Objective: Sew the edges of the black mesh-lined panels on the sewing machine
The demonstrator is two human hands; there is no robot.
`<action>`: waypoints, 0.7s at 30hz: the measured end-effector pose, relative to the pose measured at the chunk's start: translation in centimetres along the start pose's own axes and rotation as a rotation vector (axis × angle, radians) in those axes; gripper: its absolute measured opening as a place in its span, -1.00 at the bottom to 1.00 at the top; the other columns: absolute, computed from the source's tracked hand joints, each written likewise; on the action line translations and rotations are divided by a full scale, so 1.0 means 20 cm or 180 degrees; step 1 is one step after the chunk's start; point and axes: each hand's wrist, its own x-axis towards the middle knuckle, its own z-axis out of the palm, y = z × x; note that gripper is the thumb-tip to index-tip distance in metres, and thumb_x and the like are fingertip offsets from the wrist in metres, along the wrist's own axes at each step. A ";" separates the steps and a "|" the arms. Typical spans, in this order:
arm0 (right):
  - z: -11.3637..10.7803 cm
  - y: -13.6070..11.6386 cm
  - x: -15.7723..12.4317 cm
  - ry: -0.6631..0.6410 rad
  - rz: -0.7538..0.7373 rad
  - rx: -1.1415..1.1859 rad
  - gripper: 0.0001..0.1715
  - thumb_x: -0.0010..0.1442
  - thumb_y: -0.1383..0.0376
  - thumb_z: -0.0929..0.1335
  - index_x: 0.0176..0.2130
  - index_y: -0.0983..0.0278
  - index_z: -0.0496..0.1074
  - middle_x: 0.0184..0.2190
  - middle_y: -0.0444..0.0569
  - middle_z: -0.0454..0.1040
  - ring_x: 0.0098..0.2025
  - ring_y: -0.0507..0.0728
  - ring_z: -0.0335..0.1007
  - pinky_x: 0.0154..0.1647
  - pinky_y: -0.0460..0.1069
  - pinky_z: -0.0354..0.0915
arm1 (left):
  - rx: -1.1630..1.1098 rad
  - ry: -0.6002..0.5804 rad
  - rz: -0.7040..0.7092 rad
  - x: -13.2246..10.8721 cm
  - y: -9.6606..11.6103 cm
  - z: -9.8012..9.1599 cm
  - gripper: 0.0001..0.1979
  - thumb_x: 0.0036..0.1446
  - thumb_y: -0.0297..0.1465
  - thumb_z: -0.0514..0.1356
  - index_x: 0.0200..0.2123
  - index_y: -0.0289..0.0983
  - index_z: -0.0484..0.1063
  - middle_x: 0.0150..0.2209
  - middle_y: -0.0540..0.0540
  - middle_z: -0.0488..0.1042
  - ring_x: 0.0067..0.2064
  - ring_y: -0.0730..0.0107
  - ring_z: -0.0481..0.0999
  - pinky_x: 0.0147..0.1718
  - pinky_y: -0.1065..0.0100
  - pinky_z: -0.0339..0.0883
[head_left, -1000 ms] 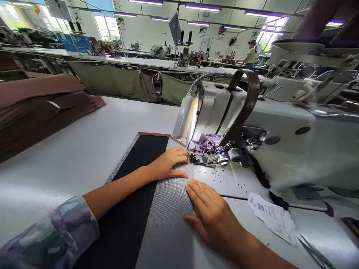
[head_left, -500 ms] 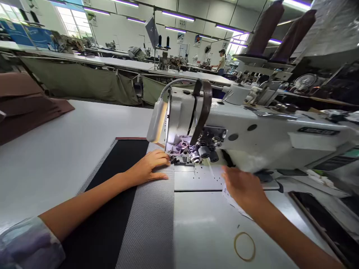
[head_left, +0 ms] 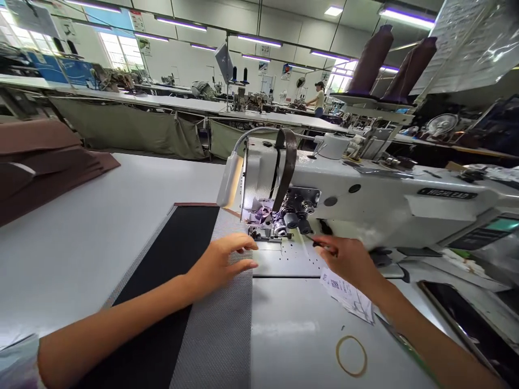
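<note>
- Grey-and-black fabric panel [head_left: 219, 335] lies flat on the white tabletop [head_left: 284, 335], left of the sewing head; its straight grey edge runs up to the presser foot [head_left: 265, 236], and I cannot tell whether any cloth sits beneath it.
- Reddish-brown trim [head_left: 197, 204] borders the panel's far end.
- Left hand [head_left: 233, 256] is over the grey strip near that edge, thumb and fingers parted with nothing gripped between them; I cannot tell whether it touches the cloth.
- Right hand [head_left: 344, 259] is closed around a slim dark tool [head_left: 316, 243], mostly hidden by the fingers, whose thin end points toward the presser foot area.
- HIGHLEAD sewing machine [head_left: 373, 200] extends to the right, with a lit lamp [head_left: 231, 181] at its left end.
- Printed paper labels [head_left: 346, 294] lie fanned just below the right hand, and a yellowish rubber band [head_left: 338, 354] lies nearer the wearer.
- 2 brown thread cones [head_left: 371, 62] stand above the machine.
- Brown fabric pile [head_left: 48, 162] rests at the tabletop's far left.
- 1 person [head_left: 319, 101] stands in the background, well apart.
</note>
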 end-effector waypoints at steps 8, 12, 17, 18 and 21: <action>0.05 -0.32 -0.19 -0.1070 -0.1004 0.2995 -0.81 -0.02 0.29 0.31 -0.33 0.29 0.44 -0.46 -0.14 0.40 -0.42 0.02 0.27 -0.40 -0.09 0.19 | -0.0440 0.0223 0.0299 -0.08 0.16 0.20 -0.96 0.11 -0.53 0.23 -0.37 -0.31 0.49 -0.40 -0.05 0.45 -0.39 0.48 0.41 -0.39 0.48 0.32; 0.15 -0.41 -0.22 -0.1700 -0.0852 0.4437 -0.69 -0.03 0.23 0.39 -0.24 0.30 0.34 -0.39 -0.11 0.41 -0.35 0.03 0.33 -0.31 -0.07 0.25 | -0.0134 0.0367 0.0821 -0.16 0.14 0.15 -0.82 0.21 -0.50 0.13 -0.40 -0.33 0.51 -0.41 -0.10 0.45 -0.38 0.47 0.44 -0.38 0.50 0.32; 0.27 -0.47 -0.21 -0.1649 -0.0707 0.5247 -0.55 -0.07 0.27 0.50 -0.16 0.27 0.39 -0.27 -0.05 0.46 -0.20 0.08 0.39 -0.14 -0.03 0.30 | 0.0185 0.0406 0.1040 -0.21 0.11 0.10 -0.78 0.26 -0.48 0.09 -0.38 -0.34 0.51 -0.42 -0.11 0.43 -0.39 0.49 0.43 -0.39 0.53 0.32; 0.29 -0.47 -0.20 -0.1546 -0.0720 0.5226 -0.56 -0.09 0.28 0.51 -0.18 0.27 0.42 -0.25 -0.05 0.46 -0.17 0.08 0.38 -0.13 -0.04 0.30 | 0.0232 0.0396 0.1043 -0.21 0.11 0.09 -0.77 0.26 -0.49 0.08 -0.38 -0.35 0.50 -0.42 -0.10 0.42 -0.39 0.50 0.43 -0.39 0.54 0.31; 0.29 -0.48 -0.15 -0.1129 -0.0676 0.4972 -0.59 -0.15 0.26 0.54 -0.25 0.27 0.46 -0.29 -0.06 0.46 -0.20 0.07 0.38 -0.18 -0.07 0.32 | 0.0346 0.0331 0.1009 -0.19 0.07 0.07 -0.77 0.25 -0.54 0.06 -0.38 -0.35 0.50 -0.41 -0.09 0.42 -0.39 0.52 0.42 -0.39 0.56 0.29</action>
